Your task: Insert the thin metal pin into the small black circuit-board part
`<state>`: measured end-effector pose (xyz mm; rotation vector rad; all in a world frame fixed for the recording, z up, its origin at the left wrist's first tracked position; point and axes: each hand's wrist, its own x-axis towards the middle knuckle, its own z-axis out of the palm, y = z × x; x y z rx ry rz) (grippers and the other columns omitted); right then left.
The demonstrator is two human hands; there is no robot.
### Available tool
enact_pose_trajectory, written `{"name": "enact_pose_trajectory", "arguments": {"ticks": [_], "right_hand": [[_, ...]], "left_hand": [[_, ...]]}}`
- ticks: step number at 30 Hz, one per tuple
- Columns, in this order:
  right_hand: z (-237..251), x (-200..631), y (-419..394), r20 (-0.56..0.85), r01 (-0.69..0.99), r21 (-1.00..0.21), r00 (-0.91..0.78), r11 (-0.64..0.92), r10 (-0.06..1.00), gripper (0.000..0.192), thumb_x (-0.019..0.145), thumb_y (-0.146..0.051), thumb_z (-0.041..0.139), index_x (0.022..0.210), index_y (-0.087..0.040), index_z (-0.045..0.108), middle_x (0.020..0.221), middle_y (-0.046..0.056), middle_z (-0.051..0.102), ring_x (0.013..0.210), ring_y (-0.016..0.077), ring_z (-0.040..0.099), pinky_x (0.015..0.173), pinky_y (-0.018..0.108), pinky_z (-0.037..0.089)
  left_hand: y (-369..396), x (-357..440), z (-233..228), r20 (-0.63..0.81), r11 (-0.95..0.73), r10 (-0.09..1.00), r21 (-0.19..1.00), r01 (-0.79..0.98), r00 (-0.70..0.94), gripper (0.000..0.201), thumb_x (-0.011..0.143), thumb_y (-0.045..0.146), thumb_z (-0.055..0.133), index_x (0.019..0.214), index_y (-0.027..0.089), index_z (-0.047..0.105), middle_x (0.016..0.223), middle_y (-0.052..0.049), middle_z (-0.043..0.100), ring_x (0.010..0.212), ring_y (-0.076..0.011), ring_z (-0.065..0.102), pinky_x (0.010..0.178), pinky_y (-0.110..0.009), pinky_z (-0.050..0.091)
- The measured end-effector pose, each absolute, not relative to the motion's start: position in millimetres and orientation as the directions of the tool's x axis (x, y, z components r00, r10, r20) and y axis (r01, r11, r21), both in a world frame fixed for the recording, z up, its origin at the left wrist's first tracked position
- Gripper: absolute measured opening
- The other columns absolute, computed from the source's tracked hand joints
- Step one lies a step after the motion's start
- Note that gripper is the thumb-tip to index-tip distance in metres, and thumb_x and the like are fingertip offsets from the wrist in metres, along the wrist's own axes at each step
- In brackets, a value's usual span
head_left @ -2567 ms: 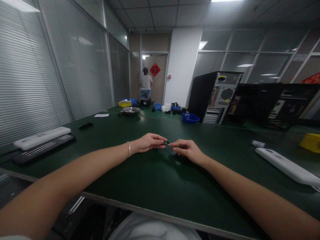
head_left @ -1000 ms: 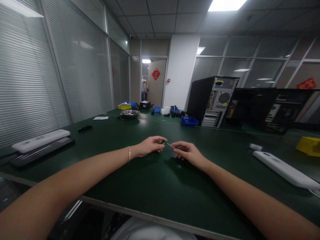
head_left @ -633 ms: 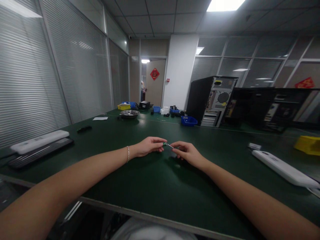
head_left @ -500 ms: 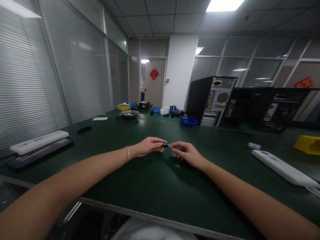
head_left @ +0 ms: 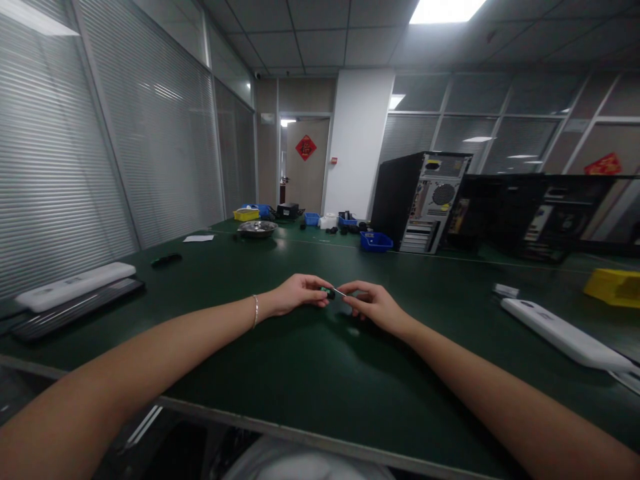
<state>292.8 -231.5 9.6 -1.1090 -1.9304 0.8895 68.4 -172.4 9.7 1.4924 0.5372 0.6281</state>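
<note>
Two closed pinches; left hand (head_left: 296, 291) on a small part (head_left: 328, 292), right hand (head_left: 374, 303) on a thin rod (head_left: 340, 292). I see more of the part than before; likely re-angled.

Ceiling light (head_left: 447, 11) glowing; white pillar (head_left: 357, 140); door (head_left: 306, 177) apparently ajar.

Single head-worn view, forward and down across the green table (head_left: 300, 373) (far door (head_left: 307, 183) in frame).
</note>
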Motion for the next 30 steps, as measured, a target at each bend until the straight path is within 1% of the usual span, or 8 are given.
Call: {"name": "enact_pose_trajectory", "arguments": {"ticks": [4,9,13,20,25,30], "right_hand": [[7.6,294.1,-230.6,0.239,0.410,-0.831,-0.346,0.376,0.907,0.038,0.079,-0.044,0.061,0.106,-0.017,0.064,0.071,0.002,0.061,0.057,0.0125,0.056,0.046,0.022,0.045],[7.2,294.8,-230.7,0.236,0.433,-0.823,-0.328,0.368,0.915,0.037,0.079,-0.043,0.061,0.104,-0.017,0.065,0.066,0.001,0.059,0.056,0.0129,0.055,0.044,0.022,0.044],[8.5,294.4,-231.5,0.230,0.451,-0.814,-0.328,0.366,0.916,0.036,0.080,-0.042,0.060,0.105,-0.017,0.065,0.068,0.002,0.060,0.056,0.0128,0.055,0.043,0.021,0.043],[11.5,292.9,-234.0,0.289,0.434,-0.791,-0.356,0.431,0.889,0.030,0.082,-0.037,0.059,0.102,-0.016,0.066,0.074,0.003,0.061,0.057,0.0120,0.054,0.047,0.022,0.044],[11.6,291.6,-234.2,0.283,0.443,-0.789,-0.356,0.427,0.891,0.027,0.082,-0.035,0.060,0.100,-0.015,0.066,0.078,0.004,0.061,0.058,0.0115,0.054,0.049,0.022,0.045],[9.4,291.6,-233.1,0.291,0.470,-0.768,-0.349,0.435,0.891,0.028,0.081,-0.035,0.060,0.100,-0.016,0.066,0.084,0.005,0.062,0.059,0.0117,0.055,0.051,0.023,0.047]], "left_hand": [[-170.9,68.8,7.7,0.045,-0.006,0.693,0.998,-0.057,0.719,0.038,0.069,0.022,0.075,0.104,0.011,0.065,0.092,-0.011,0.069,0.077,-0.0141,0.065,0.083,-0.030,0.049],[-170.9,68.3,7.0,0.037,-0.008,0.707,0.999,-0.044,0.707,0.040,0.069,0.022,0.074,0.106,0.010,0.065,0.090,-0.011,0.070,0.079,-0.0148,0.066,0.084,-0.031,0.050],[-170.4,68.4,6.3,0.045,-0.026,0.719,0.999,-0.039,0.694,0.040,0.069,0.022,0.075,0.106,0.010,0.065,0.088,-0.011,0.070,0.078,-0.0154,0.066,0.083,-0.031,0.051],[-168.9,68.7,4.7,0.038,-0.010,0.723,0.999,-0.045,0.690,0.039,0.068,0.021,0.075,0.105,0.012,0.066,0.091,-0.011,0.070,0.080,-0.0155,0.066,0.085,-0.031,0.051],[-166.8,68.2,1.7,0.053,-0.025,0.713,0.998,-0.051,0.699,0.037,0.071,0.021,0.073,0.107,0.012,0.065,0.091,-0.011,0.070,0.082,-0.0167,0.067,0.086,-0.033,0.052],[-166.2,68.8,0.6,0.068,-0.051,0.702,0.998,-0.046,0.709,0.039,0.070,0.020,0.074,0.107,0.012,0.065,0.093,-0.012,0.070,0.083,-0.0172,0.067,0.086,-0.033,0.051]]}}
